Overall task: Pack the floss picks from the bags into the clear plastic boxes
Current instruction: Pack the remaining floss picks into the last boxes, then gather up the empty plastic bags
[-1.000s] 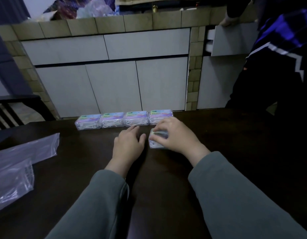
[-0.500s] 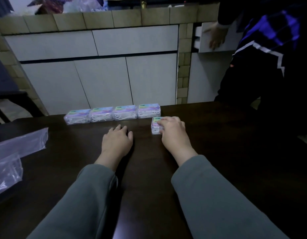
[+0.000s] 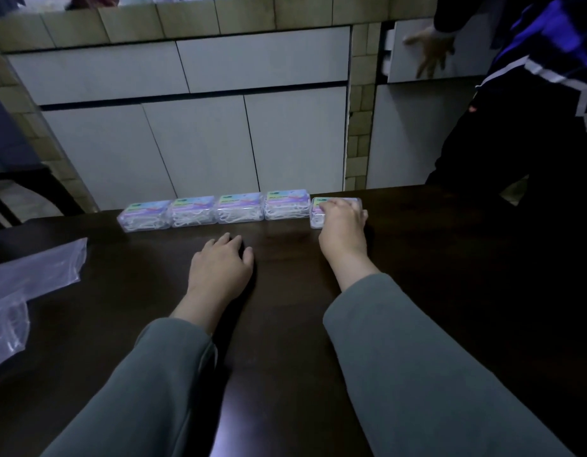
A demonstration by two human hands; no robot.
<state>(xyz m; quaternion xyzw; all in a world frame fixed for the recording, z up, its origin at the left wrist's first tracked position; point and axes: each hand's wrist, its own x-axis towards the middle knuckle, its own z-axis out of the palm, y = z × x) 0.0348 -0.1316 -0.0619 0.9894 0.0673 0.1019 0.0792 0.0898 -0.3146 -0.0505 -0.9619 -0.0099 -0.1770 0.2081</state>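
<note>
- We see colourful labels on the lids of the clear boxes [image 3: 287, 204]; print too blurred to read.
- We find no other legible text.

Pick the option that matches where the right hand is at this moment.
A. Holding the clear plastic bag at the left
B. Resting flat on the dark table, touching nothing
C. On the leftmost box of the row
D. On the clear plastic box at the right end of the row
D: the right hand lies over the clear plastic box of floss picks beside the row's right end, while the left hand rests on the dark wooden table.
</note>
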